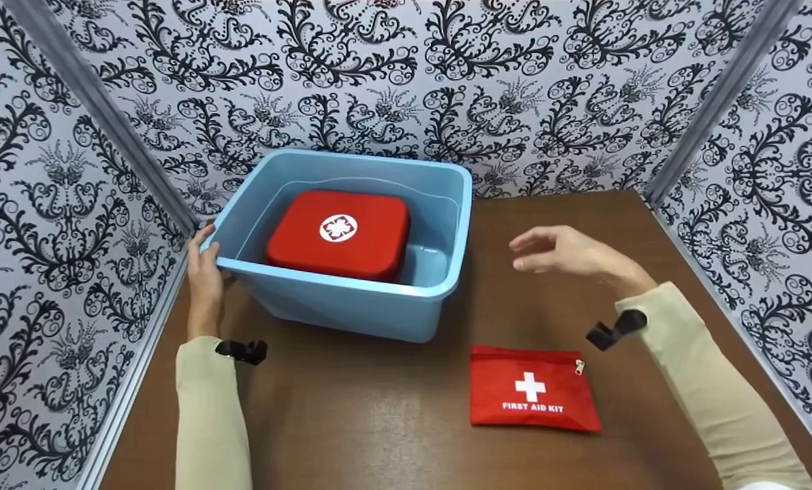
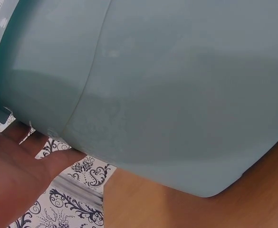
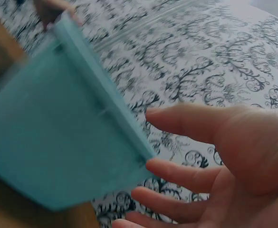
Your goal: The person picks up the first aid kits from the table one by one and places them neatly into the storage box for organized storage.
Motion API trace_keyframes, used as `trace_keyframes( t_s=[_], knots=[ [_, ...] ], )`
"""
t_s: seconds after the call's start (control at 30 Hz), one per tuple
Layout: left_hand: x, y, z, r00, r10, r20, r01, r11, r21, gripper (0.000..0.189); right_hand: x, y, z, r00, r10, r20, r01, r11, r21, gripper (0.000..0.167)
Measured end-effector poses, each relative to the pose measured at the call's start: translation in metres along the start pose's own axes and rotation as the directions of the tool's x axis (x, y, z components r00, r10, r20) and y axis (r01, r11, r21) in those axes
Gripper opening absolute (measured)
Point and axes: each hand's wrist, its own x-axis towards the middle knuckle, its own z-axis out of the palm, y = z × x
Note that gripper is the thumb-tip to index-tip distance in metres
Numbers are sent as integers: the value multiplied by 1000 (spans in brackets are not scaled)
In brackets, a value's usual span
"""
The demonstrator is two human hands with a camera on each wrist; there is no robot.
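Observation:
A light blue plastic tub [image 1: 351,309] stands on the table, turned at a slight angle. My left hand [image 1: 205,275] grips its rim at the near left corner; in the left wrist view the fingers of that hand [image 2: 20,166] are partly hidden by the tub's wall. Inside the tub lies a red first aid case [image 1: 371,238] with a white round emblem on top. To the right of the tub, my right hand [image 1: 559,252] is held in the air with fingers apart and nothing between them. The right wrist view shows this hand [image 3: 215,166] near the tub's rim.
A flat red first aid pouch [image 1: 535,391] with a white cross and a zip lies on the brown table [image 1: 351,415], in front of the right hand. Patterned walls [image 1: 406,82] with grey metal corner strips enclose the table at the back and both sides.

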Motion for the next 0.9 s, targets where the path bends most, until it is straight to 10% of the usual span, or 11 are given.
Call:
trace_keyframes(
  t_s=[0.9],
  knots=[
    [-1,-2,2,1000,22,-17,-21,1000,19,50,-26,109,56,989,-7,146,52,952,-301,76]
  ],
)
